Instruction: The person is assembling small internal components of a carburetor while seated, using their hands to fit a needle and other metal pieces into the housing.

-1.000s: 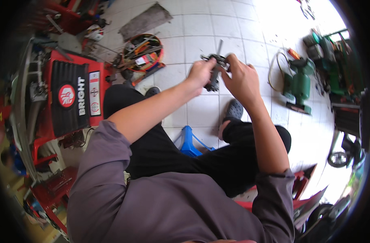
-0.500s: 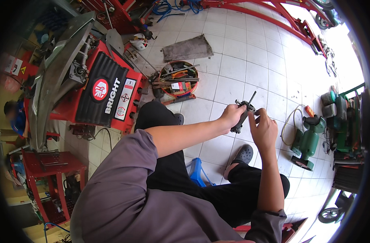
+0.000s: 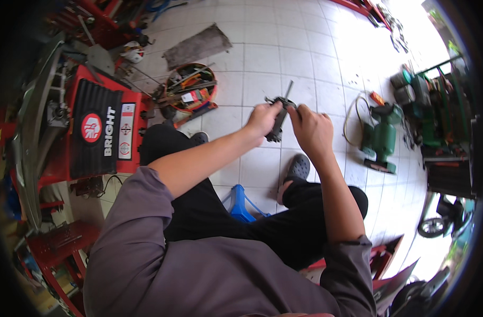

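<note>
My left hand (image 3: 262,120) is wrapped around a dark, elongated metal part (image 3: 278,126) with toothed or knobbly ends, held up in front of me above the floor. A thin rod (image 3: 289,89) sticks up from its far end. Close by on the right, my right hand (image 3: 311,130) has thumb and fingers pinched together at the part's upper right side. Whether those fingertips grip the part itself or some small piece on it is too small to make out.
A round red-rimmed tub (image 3: 214,98) of tools sits on the tiles beyond my left knee, near a grey mat (image 3: 197,46). At left stands a red machine (image 3: 131,113). A green bench grinder (image 3: 383,132) is at right. Between my legs is a blue stool (image 3: 241,205).
The whole view has shifted, so the surroundings sit further left and higher. Both hands stay together at the metal part, with little change in their hold.
</note>
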Motion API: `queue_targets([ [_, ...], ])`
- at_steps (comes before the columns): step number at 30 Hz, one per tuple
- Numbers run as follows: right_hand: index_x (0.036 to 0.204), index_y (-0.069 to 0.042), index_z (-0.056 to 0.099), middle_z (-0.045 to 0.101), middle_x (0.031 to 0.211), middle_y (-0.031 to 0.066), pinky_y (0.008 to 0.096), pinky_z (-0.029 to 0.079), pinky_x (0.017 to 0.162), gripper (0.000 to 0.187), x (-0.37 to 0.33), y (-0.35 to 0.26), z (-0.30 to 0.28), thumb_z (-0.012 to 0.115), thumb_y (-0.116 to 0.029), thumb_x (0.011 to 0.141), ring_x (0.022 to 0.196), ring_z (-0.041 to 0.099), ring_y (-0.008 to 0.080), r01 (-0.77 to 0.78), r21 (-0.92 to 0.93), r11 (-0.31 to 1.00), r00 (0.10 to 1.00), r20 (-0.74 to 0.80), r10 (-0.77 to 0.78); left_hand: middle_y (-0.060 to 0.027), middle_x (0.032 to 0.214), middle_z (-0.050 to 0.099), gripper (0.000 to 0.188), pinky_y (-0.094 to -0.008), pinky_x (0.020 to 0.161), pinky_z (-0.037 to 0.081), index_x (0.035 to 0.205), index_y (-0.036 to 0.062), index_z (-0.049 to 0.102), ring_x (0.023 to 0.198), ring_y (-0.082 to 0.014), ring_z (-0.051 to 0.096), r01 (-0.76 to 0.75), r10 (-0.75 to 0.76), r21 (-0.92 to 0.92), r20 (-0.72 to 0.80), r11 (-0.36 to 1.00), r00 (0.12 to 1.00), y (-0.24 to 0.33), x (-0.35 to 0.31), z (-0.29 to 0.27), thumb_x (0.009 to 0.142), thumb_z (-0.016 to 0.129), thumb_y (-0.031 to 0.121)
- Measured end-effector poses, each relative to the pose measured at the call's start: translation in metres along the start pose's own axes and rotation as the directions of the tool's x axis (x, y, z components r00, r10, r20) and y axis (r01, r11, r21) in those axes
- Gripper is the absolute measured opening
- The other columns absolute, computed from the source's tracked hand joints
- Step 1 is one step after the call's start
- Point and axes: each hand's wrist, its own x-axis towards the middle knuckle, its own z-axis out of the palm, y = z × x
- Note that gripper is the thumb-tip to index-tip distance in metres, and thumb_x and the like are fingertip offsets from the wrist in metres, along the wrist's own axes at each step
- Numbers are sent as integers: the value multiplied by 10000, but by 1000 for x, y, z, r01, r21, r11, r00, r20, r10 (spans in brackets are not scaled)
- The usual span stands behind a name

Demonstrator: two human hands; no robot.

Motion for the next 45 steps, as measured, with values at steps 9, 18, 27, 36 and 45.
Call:
queue_targets([
  [9, 881, -64, 526, 613, 599, 74, 356, 433, 624, 211, -1, 2, -7, 619, -251, 848, 548, 588, 260, -43, -20, 999, 986, 161, 46, 20, 804, 591, 261, -213, 522, 363, 890, 91, 589, 695, -88, 548, 92, -90, 94, -22, 991, 996, 16, -11, 5, 935, 523, 339],
  [18, 858, -61, 527, 617, 637, 105, 364, 443, 622, 207, 1, -1, -7, 616, -247, 854, 569, 594, 276, -54, 15, 998, 982, 184, 50, 23, 793, 594, 249, -208, 534, 362, 895, 100, 589, 688, -72, 537, 76, -76, 67, 0, 995, 997, 15, -9, 1, 932, 532, 339],
  [27, 817, -66, 520, 616, 618, 94, 354, 446, 605, 211, 0, 6, 3, 611, -251, 863, 558, 594, 275, 123, 59, 991, 992, -47, -120, 19, 787, 605, 234, -210, 515, 362, 886, 101, 590, 650, -73, 542, 69, -72, 49, 47, 996, 996, 17, -12, 5, 936, 523, 320],
  [36, 706, -78, 521, 602, 554, 74, 338, 415, 595, 257, 2, 0, -7, 578, -263, 875, 486, 573, 243, 74, -47, 996, 986, -144, -80, 6, 758, 607, 225, -208, 526, 398, 892, 79, 594, 625, -67, 544, -25, 20, 29, 149, 999, 989, 21, -13, 10, 929, 533, 292],
  [45, 707, -72, 515, 584, 560, 90, 345, 410, 589, 282, 3, -2, -10, 602, -281, 875, 488, 562, 259, 70, -22, 997, 981, -180, -73, -44, 862, 649, 141, -207, 654, 476, 945, -1, 586, 739, -70, 588, -243, 239, -5, 195, 970, 951, 15, -7, 12, 853, 639, 92],
])
